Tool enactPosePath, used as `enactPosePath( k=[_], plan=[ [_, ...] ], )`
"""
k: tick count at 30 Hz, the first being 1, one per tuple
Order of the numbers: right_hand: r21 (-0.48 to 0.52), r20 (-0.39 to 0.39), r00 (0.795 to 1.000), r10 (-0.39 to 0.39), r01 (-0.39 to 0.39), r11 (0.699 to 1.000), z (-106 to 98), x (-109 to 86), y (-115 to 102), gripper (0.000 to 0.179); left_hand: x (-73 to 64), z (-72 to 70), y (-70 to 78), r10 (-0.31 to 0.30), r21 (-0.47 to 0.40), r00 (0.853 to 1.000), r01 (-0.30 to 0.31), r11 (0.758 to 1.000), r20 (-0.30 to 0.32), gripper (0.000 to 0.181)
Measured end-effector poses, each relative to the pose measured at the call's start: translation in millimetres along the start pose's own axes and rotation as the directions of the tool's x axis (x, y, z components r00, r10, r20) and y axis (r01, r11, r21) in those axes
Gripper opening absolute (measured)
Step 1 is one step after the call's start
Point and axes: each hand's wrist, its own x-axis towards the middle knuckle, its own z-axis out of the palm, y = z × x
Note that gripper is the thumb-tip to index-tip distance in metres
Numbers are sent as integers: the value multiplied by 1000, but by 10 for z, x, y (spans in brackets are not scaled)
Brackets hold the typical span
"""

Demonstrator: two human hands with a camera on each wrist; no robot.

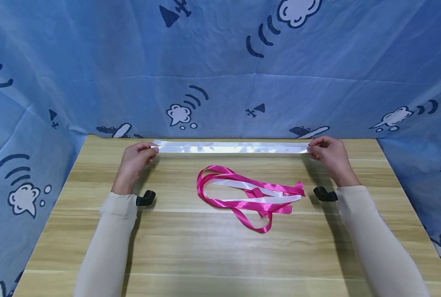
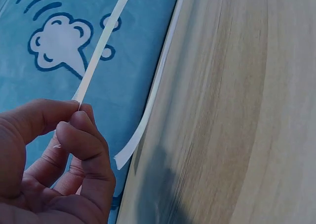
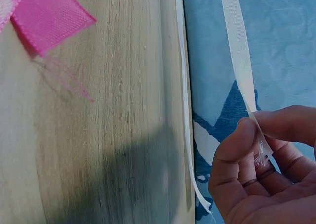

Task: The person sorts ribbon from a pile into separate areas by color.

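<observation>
Wooden table, blue cloth, white ribbon

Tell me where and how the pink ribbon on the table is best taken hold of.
Probably the small loop nearest the person, pinched from that near side: it juts out from the pile, with only tabletop in front. The right hand would first have to release the white ribbon it pinches.

Left hand and right hand both pinch (stretched forward, well apart)

Soft shadows, patchy glare on white ribbon
</observation>
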Motion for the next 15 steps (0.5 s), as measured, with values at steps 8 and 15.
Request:
enactPosePath(
  k=[8,15],
  plan=[
    [12,-3,1000,24,-24,1000,51,97,19,8,107,54,-22,-21,-5,1000,22,1000,13,21],
    [24,-6,998,64,-64,998,76,138,44,11,173,124,-25,-27,17,1000,27,999,10,18]
  ],
)
